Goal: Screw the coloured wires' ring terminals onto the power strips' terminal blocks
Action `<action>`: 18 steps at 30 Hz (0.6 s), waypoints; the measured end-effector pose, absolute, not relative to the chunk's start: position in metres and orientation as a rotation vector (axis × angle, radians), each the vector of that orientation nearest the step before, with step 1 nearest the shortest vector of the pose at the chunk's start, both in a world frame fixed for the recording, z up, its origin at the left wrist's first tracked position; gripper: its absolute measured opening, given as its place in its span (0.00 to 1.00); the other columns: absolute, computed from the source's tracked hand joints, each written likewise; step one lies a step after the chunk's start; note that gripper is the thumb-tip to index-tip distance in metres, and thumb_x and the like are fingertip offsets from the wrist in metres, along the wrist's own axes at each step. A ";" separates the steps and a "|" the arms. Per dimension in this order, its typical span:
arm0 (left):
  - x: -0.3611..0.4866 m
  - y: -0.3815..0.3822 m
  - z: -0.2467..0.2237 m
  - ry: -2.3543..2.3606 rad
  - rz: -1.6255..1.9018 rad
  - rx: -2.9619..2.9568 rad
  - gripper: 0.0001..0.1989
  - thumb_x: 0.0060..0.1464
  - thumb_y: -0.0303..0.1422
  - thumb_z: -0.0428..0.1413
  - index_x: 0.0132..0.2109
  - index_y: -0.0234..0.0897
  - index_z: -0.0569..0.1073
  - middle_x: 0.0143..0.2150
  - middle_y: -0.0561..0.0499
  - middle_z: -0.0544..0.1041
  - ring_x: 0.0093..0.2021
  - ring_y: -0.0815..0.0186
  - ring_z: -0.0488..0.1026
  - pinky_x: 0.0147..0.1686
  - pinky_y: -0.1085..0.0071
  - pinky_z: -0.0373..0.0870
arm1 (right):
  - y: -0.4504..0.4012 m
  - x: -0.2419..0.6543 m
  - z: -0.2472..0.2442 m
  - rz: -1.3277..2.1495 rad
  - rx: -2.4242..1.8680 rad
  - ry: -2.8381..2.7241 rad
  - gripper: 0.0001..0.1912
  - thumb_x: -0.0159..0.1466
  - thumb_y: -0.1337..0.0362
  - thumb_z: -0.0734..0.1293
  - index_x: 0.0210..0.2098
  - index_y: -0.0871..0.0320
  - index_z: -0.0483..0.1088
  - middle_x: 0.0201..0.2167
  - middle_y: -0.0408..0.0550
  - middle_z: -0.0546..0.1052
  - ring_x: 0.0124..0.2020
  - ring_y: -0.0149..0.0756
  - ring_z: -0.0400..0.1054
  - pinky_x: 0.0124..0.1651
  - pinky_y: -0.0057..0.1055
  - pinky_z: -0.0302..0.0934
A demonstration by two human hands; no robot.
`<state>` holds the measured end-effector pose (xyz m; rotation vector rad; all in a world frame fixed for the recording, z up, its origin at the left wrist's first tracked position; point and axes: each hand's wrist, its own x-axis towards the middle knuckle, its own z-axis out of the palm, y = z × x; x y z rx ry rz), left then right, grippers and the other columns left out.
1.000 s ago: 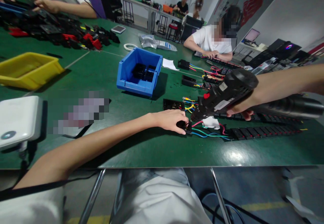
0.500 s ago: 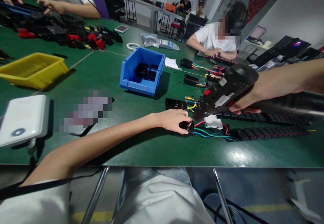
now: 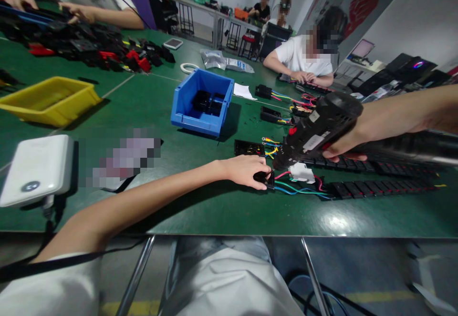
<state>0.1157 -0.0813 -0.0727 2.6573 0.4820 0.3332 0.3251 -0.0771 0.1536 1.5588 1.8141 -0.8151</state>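
My left hand [image 3: 248,170] is closed round a small black plastic housing [image 3: 269,181] on the green table, its fingers over the near end. Red, green and blue wires [image 3: 293,188] run from the housing to a long black socket strip [image 3: 379,187]. In my right hand [image 3: 345,139] is a black power screwdriver [image 3: 311,132], tilted down to the left. Its tip meets the housing beside my left fingertips; the exact contact spot is hidden. A white part [image 3: 301,172] lies by the red wire. Behind my left hand sits another open black housing [image 3: 249,147] with wires.
A blue bin [image 3: 198,124] with black parts stands beyond my left forearm. To the left are a yellow tray [image 3: 46,108], a white power bank [image 3: 37,170] and a blurred-out flat object [image 3: 125,158]. Black and red parts [image 3: 89,49] lie heaped far left. Co-workers sit across the table.
Both hands keep their hold, and the screwdriver stays at the housing with barely any shift. The view has moved slightly, and the far-left co-worker's hands have changed position.
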 end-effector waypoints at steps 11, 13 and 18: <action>0.116 -0.082 -0.072 0.485 0.330 2.643 0.18 0.57 0.47 0.54 0.48 0.41 0.72 0.47 0.49 0.71 0.48 0.61 0.71 0.49 0.69 0.64 | -0.083 0.317 0.157 -0.772 1.625 1.709 0.15 0.60 0.52 0.66 0.29 0.60 0.71 0.24 0.43 0.71 0.25 0.26 0.65 0.30 0.26 0.59; 0.116 -0.082 -0.072 0.487 0.328 2.645 0.18 0.57 0.47 0.54 0.48 0.41 0.72 0.47 0.49 0.71 0.47 0.61 0.71 0.49 0.69 0.64 | -0.083 0.318 0.157 -0.753 1.647 1.687 0.17 0.60 0.51 0.66 0.28 0.60 0.70 0.25 0.44 0.72 0.25 0.26 0.65 0.30 0.26 0.59; 0.116 -0.083 -0.071 0.489 0.321 2.646 0.17 0.57 0.47 0.54 0.47 0.42 0.72 0.47 0.49 0.71 0.47 0.61 0.71 0.49 0.70 0.64 | -0.086 0.315 0.157 -0.732 1.667 1.713 0.14 0.60 0.54 0.67 0.28 0.60 0.71 0.23 0.43 0.72 0.24 0.27 0.66 0.29 0.26 0.59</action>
